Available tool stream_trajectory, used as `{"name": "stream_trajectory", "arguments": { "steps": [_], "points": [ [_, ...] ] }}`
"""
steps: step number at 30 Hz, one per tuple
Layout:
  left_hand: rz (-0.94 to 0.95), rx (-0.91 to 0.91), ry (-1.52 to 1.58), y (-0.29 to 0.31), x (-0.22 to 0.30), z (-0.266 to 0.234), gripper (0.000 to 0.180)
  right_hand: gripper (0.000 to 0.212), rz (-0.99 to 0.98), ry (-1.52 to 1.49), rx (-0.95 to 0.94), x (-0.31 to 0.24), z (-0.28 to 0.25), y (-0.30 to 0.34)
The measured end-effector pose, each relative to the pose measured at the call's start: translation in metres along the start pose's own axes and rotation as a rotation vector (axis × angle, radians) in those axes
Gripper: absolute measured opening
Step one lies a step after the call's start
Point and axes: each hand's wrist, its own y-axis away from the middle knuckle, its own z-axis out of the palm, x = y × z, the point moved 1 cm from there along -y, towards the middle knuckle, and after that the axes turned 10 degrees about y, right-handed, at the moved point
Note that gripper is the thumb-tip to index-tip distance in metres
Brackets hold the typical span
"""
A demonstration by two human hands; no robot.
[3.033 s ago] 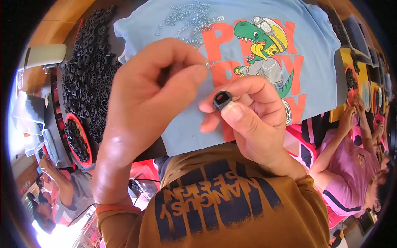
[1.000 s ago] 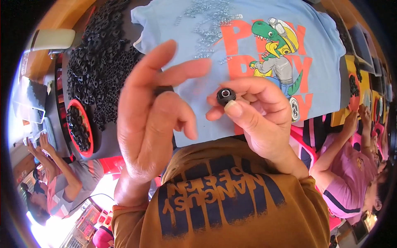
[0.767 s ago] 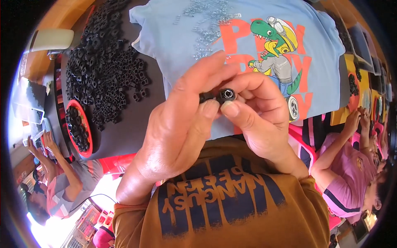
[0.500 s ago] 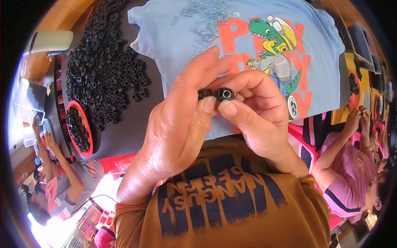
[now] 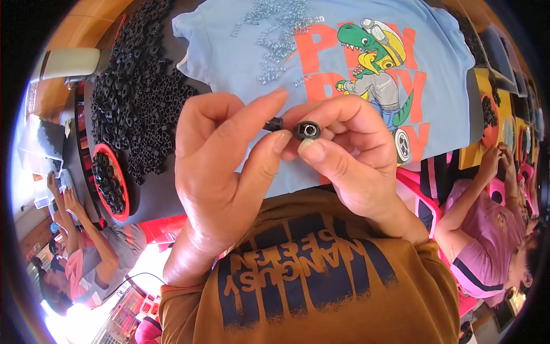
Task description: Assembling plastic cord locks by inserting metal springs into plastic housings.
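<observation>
Above the table's near edge, my right hand [image 5: 364,157] pinches a small black plastic housing [image 5: 299,133] between thumb and fingertips. Its round opening faces up, and a coiled metal spring [image 5: 310,130] shows inside; the piece looks like a cord-lock body. Just to the left, my left hand [image 5: 215,155] pinches a smaller black plastic part [image 5: 274,123] between thumb and fingers. Part of that piece is hidden by the fingers. The two pieces are close together but not joined.
A light blue dinosaur-print shirt [image 5: 229,46] covers the table, with loose springs [image 5: 275,40] scattered on it. Black plastic parts [image 5: 140,86] are heaped at left, beside a red-rimmed bowl [image 5: 123,200] of black parts. People work on both sides, a person in pink [image 5: 475,241] at right.
My left hand has shifted left and turned, drawing its small black part slightly away from the housing. The right hand has barely moved and still holds the housing with the spring.
</observation>
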Motion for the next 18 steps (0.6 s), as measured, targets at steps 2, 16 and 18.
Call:
{"name": "stream_trajectory", "arguments": {
  "steps": [2,16,18],
  "points": [
    [-0.017,0.033,-0.005,0.001,0.003,0.002,0.03,0.022,-0.03,0.012,-0.043,0.003,-0.002,0.0],
    [0.194,-0.032,-0.382,0.014,0.011,-0.005,0.034,0.02,-0.076,0.186,-0.011,0.002,0.006,0.008],
    [0.246,0.041,-0.407,0.018,0.007,-0.002,0.03,0.019,-0.088,0.223,-0.022,0.002,0.009,0.009]
  ]
}}
